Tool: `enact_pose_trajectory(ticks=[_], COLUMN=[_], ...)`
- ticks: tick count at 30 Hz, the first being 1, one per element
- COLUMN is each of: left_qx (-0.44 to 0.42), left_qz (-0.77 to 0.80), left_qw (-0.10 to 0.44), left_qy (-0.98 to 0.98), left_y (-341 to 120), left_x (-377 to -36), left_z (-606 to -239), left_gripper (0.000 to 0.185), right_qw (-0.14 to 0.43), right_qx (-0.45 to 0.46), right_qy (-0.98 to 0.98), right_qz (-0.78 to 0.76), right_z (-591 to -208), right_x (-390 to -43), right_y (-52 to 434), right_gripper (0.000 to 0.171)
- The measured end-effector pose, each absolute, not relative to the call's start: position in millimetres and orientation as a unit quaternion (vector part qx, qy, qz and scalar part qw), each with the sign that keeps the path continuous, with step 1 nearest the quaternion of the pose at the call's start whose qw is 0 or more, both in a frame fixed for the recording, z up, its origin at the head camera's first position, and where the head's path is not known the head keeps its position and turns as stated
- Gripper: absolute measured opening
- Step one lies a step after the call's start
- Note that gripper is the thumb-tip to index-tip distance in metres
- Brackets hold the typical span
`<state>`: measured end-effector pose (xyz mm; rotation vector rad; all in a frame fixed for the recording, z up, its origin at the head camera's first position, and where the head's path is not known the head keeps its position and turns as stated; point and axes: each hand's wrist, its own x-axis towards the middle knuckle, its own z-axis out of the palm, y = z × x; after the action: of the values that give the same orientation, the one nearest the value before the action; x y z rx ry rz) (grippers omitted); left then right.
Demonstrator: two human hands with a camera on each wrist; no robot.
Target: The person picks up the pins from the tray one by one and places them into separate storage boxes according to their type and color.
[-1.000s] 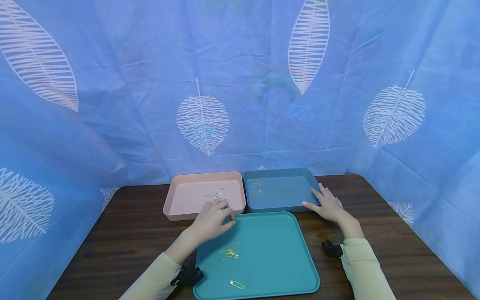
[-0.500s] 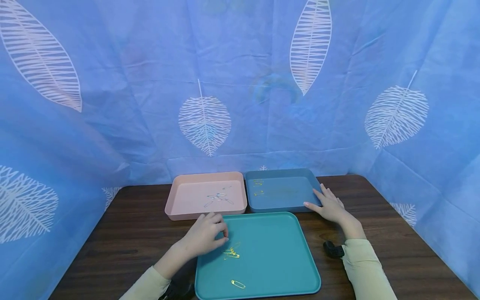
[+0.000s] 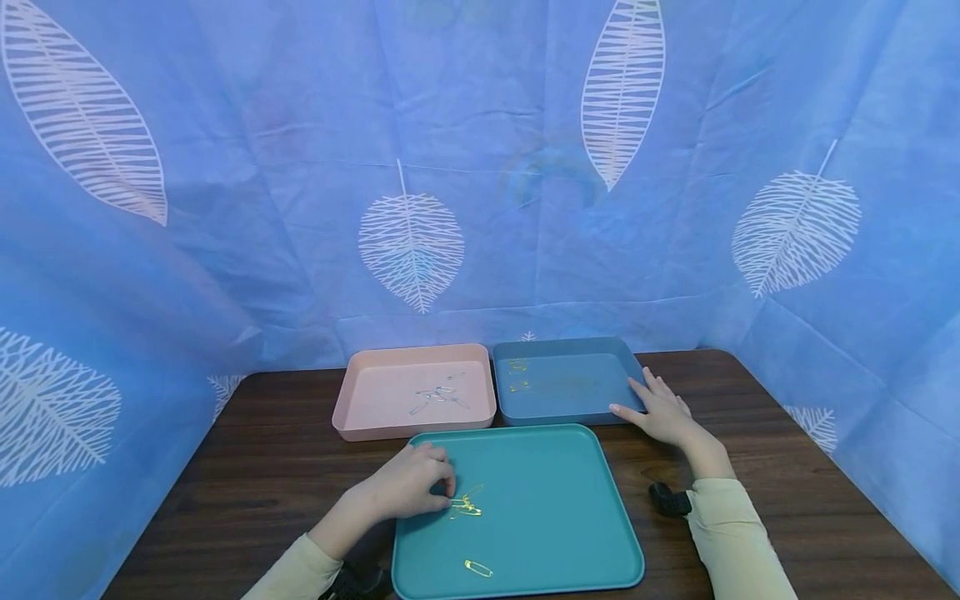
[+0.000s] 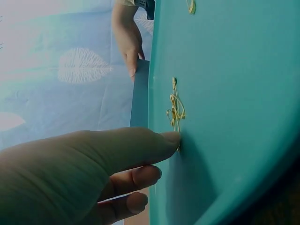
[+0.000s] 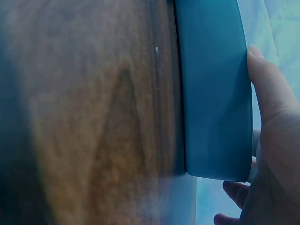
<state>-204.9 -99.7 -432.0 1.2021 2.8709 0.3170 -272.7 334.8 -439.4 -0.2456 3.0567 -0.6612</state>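
Note:
My left hand [image 3: 412, 481] is over the left side of the teal tray [image 3: 547, 508], thumb and index fingertips together at a small pile of gold safety pins [image 3: 468, 508]. In the left wrist view, the thumb lies over the end of one gold safety pin [image 4: 175, 105]; the index fingertip is hidden behind it. Another gold safety pin [image 3: 477, 568] lies apart near the tray's front. My right hand [image 3: 663, 414] rests with spread fingers at the right front corner of the blue tray [image 3: 570, 416]. Its thumb [image 5: 267, 77] touches the rim.
A pink tray [image 3: 375, 392] at the back left holds several silver safety pins [image 3: 438, 394]. Gold safety pins [image 3: 518, 366] lie in the blue tray's left part. The trays stand close together on a dark wooden table [image 3: 285, 467]. A blue leaf-patterned cloth [image 3: 487, 167] hangs behind.
My left hand has moved from beside the pink tray down and toward me to the gold safety pin pile. The right hand has stayed at the blue tray.

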Motion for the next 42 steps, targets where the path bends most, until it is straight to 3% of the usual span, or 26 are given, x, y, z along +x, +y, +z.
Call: enact_pose_trajectory(ticks=[22, 42], left_qx=[0.389, 0.401], left_qz=[0.127, 0.133], left_qw=[0.03, 0.011], left_qy=[0.912, 0.906], left_y=[-96.0, -90.1], left_x=[-202.4, -208.7], left_z=[-430.3, -429.2], left_gripper=[0.019, 0.017], right_qw=[0.009, 0.006], right_qx=[-0.082, -0.079], right_qy=[0.972, 0.975], right_qz=[-0.219, -0.21], right_z=[-440.9, -438.9], right_x=[-273.0, -272.5], right_y=[336.9, 335.0], right_gripper=[0.089, 0.088])
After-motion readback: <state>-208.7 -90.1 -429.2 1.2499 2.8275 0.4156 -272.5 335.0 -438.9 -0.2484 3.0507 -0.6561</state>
